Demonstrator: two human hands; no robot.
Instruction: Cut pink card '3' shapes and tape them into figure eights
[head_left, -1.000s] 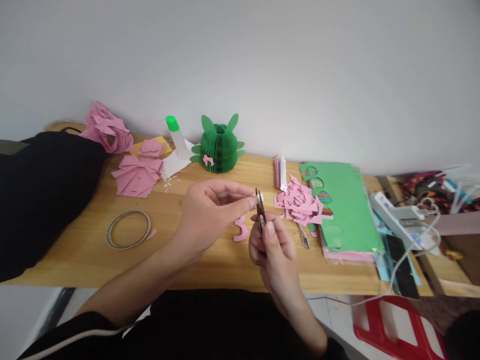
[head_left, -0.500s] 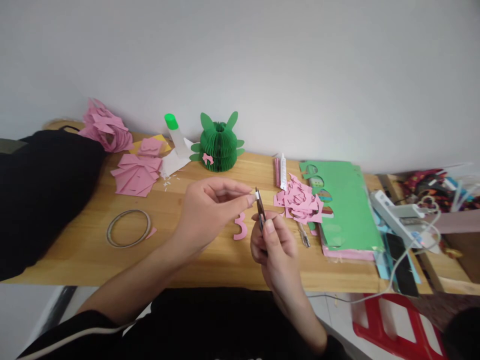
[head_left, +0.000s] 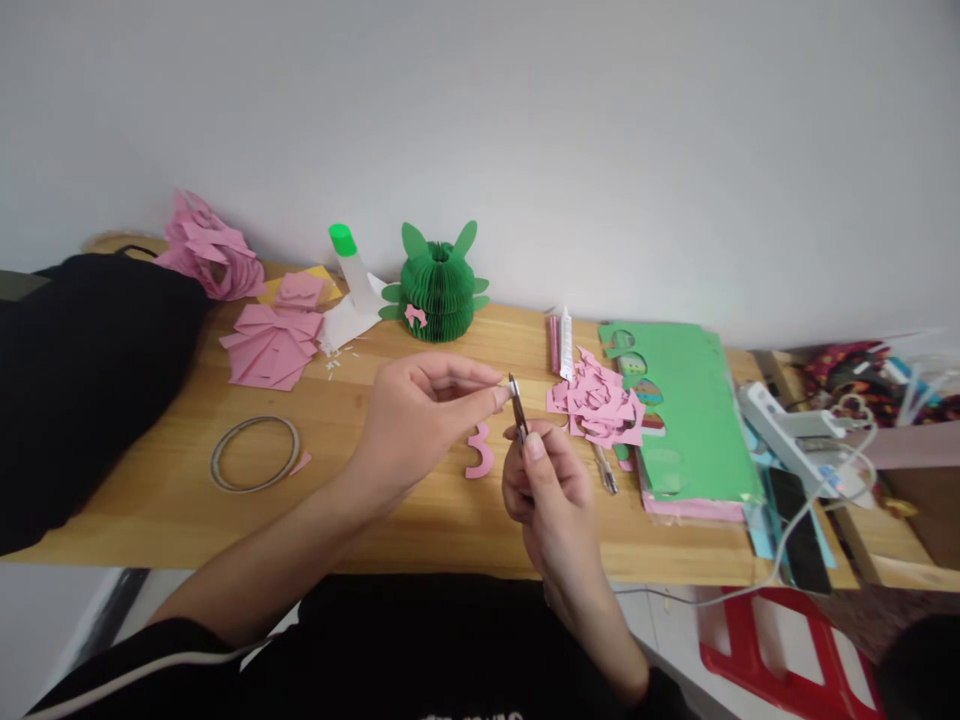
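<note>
My left hand (head_left: 420, 415) is raised over the wooden table (head_left: 390, 520), its thumb and forefinger pinched on a tiny white scrap (head_left: 507, 391). My right hand (head_left: 544, 480) is closed round a small pair of scissors (head_left: 517, 415), whose blades point up and meet the scrap at my left fingertips. A pink paper figure 3 (head_left: 480, 452) lies flat on the table just below and between both hands.
A tape ring (head_left: 253, 454) lies at the left front. Pink folded papers (head_left: 271, 345), a green-capped glue bottle (head_left: 352, 270) and a green honeycomb paper ornament (head_left: 439, 287) stand at the back. Pink scraps (head_left: 598, 402), a glue tube (head_left: 567, 344) and green sheets (head_left: 686, 410) lie right.
Both hands have stayed nearly in place. The white scrap at my left fingertips looks smaller, and the scissor blades have drawn closer to my left fingers.
</note>
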